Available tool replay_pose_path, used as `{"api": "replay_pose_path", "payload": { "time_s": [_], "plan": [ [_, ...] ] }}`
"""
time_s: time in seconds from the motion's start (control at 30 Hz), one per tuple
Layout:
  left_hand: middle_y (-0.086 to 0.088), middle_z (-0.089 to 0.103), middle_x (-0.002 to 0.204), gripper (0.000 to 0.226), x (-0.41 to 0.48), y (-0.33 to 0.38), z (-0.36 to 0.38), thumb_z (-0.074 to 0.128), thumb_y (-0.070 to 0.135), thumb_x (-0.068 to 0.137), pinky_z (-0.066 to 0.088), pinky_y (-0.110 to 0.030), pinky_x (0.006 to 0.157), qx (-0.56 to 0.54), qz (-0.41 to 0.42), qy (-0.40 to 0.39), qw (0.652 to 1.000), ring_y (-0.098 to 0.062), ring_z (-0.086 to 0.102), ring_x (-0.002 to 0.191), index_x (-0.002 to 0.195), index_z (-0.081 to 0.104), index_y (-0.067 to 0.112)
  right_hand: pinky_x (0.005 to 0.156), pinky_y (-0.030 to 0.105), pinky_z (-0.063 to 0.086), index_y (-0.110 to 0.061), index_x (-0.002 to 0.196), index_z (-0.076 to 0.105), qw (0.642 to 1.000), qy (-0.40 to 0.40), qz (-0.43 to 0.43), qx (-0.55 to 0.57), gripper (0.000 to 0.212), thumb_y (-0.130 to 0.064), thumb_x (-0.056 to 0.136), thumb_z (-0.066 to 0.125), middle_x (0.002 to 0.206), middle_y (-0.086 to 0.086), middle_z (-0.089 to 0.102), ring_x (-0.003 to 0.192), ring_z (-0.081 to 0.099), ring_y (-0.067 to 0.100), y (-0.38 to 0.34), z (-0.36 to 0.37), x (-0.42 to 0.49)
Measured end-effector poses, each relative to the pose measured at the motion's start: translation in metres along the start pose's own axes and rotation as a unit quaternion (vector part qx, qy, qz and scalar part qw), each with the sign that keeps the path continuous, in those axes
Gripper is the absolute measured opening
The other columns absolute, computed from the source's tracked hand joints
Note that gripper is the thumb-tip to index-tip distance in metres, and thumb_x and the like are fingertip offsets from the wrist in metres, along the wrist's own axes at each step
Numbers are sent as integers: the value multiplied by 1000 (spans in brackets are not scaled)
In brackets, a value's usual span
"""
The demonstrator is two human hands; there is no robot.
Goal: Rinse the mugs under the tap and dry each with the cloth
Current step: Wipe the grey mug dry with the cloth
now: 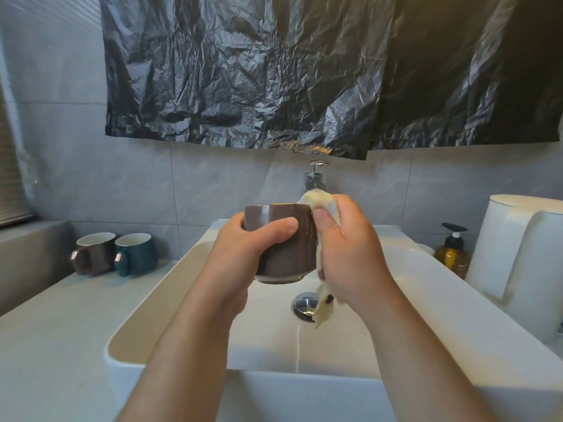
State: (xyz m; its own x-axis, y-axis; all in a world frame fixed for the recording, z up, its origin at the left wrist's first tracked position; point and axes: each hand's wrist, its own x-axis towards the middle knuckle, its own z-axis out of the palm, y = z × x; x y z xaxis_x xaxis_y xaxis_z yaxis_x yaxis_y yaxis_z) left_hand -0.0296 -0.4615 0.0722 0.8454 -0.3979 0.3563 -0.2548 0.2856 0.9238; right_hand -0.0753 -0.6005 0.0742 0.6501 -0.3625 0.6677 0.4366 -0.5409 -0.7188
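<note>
Above the white sink [170, 287], my left hand [243, 251] grips a brown mug [283, 260] upright by its side. My right hand [347, 251] presses a pale yellow cloth [320, 201] against the mug's right side and rim; the cloth's tail hangs down over the drain [303, 303]. The tap [315, 178] stands behind the mug, with no water running that I can see. On the counter at the left stand a second brown mug [91, 254] and a dark green mug [137, 254], both upright with handles facing me.
A black plastic sheet [304, 71] hangs on the wall above the tap. An amber pump bottle [451, 254] stands right of the sink, next to a white toilet tank [518, 254]. The grey counter [54, 330] stretches left of the basin.
</note>
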Motion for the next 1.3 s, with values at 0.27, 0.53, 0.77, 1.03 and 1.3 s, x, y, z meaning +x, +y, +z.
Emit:
{"api": "replay_pose_path", "payload": {
  "time_s": [0.27,0.53,0.77,1.03,1.3],
  "plan": [
    [-9,79,98,39,2,-9,0,72,33,70,61,-43,76,14,-33,1,999,-24,75,84,105,75,17,63,44,55,-28,86,54,999,12,46,-9,26,-51,97,47,73,-8,58,71,60,21,-6,-2,-3],
    [-9,79,100,62,3,-25,-14,83,36,54,61,-44,78,32,-72,103,991,-30,76,93,111,70,15,92,37,53,-36,115,61,963,-70,223,131,49,-20,71,46,113,-6,67,104,64,11,20,1,-8],
    [12,77,90,66,10,11,-40,84,35,43,56,-20,58,67,-131,173,974,-4,72,79,105,64,28,65,23,52,-24,84,74,957,-59,285,15,10,-15,86,73,77,-10,74,70,67,6,-1,4,12],
    [9,71,106,72,20,47,-79,78,49,41,51,-12,66,183,-165,210,946,7,67,86,109,60,33,54,28,44,-8,76,64,890,-56,448,67,18,-17,92,67,66,7,57,55,49,17,-6,42,68],
    [15,67,110,70,26,39,-116,85,31,49,48,-17,74,200,-159,239,937,12,62,94,112,56,38,81,36,58,-1,106,55,768,-2,578,275,8,2,101,49,104,20,58,83,63,24,46,132,150]
  ]
}}
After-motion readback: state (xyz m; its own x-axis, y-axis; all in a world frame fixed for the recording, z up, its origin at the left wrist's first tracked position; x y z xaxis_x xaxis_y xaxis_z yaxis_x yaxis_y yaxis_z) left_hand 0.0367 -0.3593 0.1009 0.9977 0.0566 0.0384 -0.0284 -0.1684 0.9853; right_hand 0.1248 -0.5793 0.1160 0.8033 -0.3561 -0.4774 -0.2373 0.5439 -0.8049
